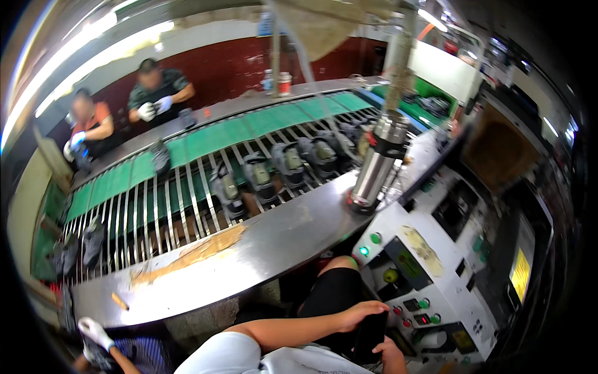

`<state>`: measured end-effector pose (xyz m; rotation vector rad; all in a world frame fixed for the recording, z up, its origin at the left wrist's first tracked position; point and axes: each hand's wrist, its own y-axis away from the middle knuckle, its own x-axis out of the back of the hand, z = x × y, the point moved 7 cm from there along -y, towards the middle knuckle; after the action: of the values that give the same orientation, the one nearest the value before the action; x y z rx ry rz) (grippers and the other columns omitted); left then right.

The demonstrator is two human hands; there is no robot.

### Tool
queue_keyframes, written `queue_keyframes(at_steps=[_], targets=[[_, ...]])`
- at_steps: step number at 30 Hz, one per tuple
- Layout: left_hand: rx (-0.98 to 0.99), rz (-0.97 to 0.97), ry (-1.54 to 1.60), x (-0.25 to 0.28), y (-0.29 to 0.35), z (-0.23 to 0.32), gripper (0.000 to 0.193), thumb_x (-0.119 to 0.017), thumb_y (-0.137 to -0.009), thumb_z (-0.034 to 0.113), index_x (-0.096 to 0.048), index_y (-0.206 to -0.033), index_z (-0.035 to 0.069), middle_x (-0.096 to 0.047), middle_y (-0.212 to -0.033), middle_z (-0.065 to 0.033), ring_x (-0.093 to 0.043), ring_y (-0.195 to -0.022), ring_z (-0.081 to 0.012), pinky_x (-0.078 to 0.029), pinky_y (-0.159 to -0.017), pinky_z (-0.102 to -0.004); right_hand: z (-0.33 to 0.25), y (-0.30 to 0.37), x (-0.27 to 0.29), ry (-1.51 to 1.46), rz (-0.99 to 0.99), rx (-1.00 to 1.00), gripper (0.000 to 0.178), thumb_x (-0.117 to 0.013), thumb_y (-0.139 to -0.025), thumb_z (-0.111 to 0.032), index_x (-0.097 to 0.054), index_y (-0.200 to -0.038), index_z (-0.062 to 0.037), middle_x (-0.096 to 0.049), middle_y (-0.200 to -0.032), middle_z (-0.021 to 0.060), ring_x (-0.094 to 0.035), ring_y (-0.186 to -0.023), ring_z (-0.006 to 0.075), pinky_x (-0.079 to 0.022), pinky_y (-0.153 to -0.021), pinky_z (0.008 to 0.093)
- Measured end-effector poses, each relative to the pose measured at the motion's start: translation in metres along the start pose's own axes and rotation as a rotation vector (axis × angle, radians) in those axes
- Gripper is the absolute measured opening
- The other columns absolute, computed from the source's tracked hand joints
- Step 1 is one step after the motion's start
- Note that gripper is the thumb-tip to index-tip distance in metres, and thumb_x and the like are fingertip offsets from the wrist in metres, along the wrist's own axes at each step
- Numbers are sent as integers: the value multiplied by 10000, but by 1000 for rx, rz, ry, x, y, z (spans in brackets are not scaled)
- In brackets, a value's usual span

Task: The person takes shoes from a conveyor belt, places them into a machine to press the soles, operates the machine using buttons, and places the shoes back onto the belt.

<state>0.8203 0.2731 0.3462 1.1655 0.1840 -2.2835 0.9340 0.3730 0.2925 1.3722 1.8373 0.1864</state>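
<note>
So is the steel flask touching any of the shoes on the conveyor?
Apart. The head view shows the steel flask standing upright on the bare metal ledge, with a clear strip of ledge between it and the nearest shoes.

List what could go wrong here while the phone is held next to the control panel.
1. Both hands, left hand and right hand, are on the dark phone, so neither is free for the shoes on the slatted conveyor.
2. The phone sits close to the buttons of the control panel; a bump might press one.
3. The steel flask stands near the metal ledge's edge and could topple.
</note>
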Motion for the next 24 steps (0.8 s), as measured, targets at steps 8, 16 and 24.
queue_keyframes(at_steps=[8,16,24], targets=[[-46,241,7,23,-10,-4,223,-529,-888,239,-639,-941,52,-610,-949,-12,-540,-922,-134,-400,-882,-274,-2,-8,-47,-545,265,85,876,-171,-849,-728,-484,-1239,-8,-627,-906,228,-629,-706,396,-527,-626,528],[-144,274,99,53,-1,-8,270,-485,-940,319,-537,-1116,122,-603,-896,-22,-572,-826,-136,-463,-758,-281,-26,-25,-46,-590,11,173,692,-264,-890,-659,-539,-1172,-90,-613,-895,161,-605,-671,347,-509,-584,526],[-687,977,-749,193,86,102,148,-554,-852,140,-617,-798,18,-625,-726,-70,-590,-645,-170,-474,-607,-308,-44,-45,-31,-516,138,219,664,-321,-884,-669,-567,-1101,-92,-601,-955,150,-598,-736,330,-513,-648,493]])
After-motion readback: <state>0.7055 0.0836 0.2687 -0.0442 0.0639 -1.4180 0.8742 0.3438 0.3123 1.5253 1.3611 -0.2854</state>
